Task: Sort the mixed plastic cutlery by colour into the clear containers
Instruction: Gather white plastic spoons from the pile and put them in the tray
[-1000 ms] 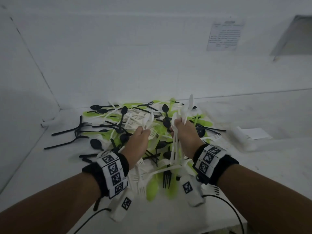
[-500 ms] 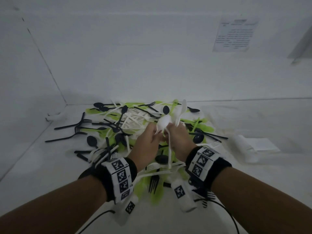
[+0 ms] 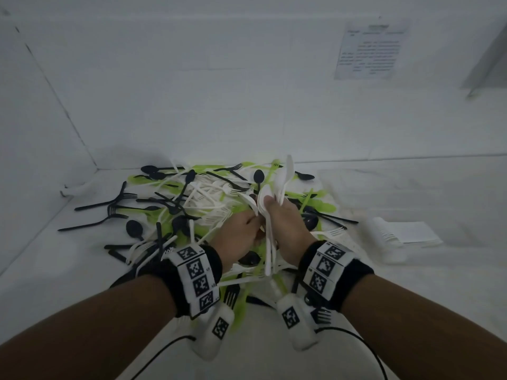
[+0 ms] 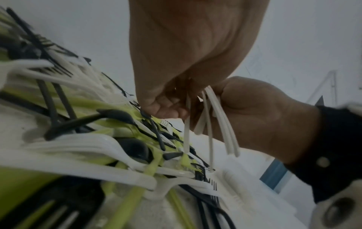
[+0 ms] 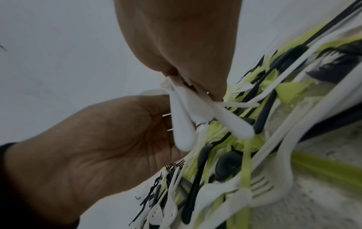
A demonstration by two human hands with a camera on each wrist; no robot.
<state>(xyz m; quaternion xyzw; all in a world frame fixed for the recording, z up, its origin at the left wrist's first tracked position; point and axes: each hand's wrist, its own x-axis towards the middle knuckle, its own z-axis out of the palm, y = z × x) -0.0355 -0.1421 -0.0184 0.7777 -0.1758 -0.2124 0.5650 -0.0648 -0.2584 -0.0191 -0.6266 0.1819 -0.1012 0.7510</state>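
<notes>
— What's on the left?
— Black forks (image 3: 109,208) lie apart on the white table (image 3: 41,259), left of the mixed cutlery pile (image 3: 197,198).
— And the hands?
— The left hand (image 3: 241,237) pinches a white handle, fingers curled. Just right, touching it, the right hand (image 3: 288,229) is clamped around a bunch of white spoons (image 3: 277,187), bowls up, above the pile.
— Far right?
— White pieces (image 3: 386,237) rest near a paper.
</notes>
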